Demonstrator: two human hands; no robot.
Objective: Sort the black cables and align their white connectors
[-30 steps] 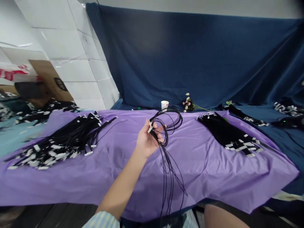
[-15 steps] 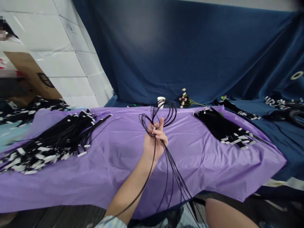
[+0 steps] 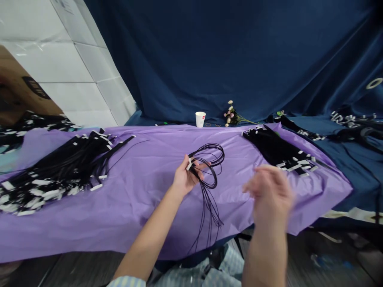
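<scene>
My left hand is closed on a bundle of thin black cords, held above the purple cloth. The cords form loops to the right of the fingers, and their loose ends hang down toward the cloth's front edge. A small white tag shows at the pinch between thumb and fingers. To the right, my right hand is raised in front of a flat pile of black cords with white tags. Motion smears its fingers, and whether anything is in them cannot be made out.
A purple cloth covers the table. On its left lies a large heap of black cords with white tags. At the back stand a paper cup and artificial flowers. More black cords lie far right.
My right hand has come into view on the right. My left hand has turned and lowered slightly, and the cord loops now lie to its right. The view has tilted a little downward.
</scene>
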